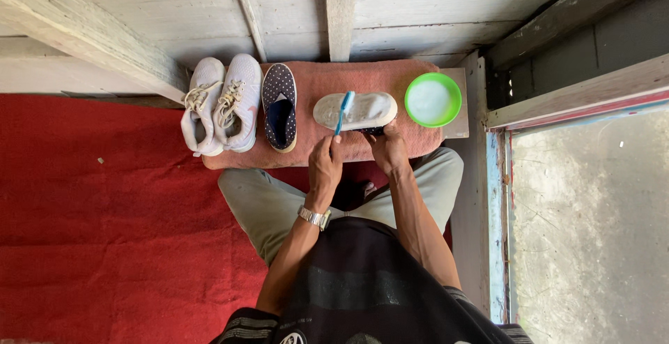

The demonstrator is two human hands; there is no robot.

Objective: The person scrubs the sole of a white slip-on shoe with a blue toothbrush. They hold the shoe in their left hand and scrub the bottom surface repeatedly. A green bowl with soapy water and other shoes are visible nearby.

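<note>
Pink cloth (390, 79) covers a low board, taken as the landmark. On its middle, a shoe (355, 111) lies sole up, pale and wet-looking. Left hand (325, 163), at the cloth's near edge, has its fingers closed round a blue toothbrush (343, 112), whose head rests on the sole. Right hand (389, 147), just beside it, grips the shoe's near side; its fingertips are hidden under the shoe. Green bowl (433, 99) of whitish liquid sits on the cloth's right end, close to the shoe's tip. Dotted shoe (280, 106) and a pair of grey sneakers (220, 104) lie at the cloth's left end. Risks, as judged: a hard stroke toward the right could push the shoe into the bowl and spill it; a loose right-hand grip could let the shoe roll off the near edge; splatter may reach the dotted shoe.
</note>
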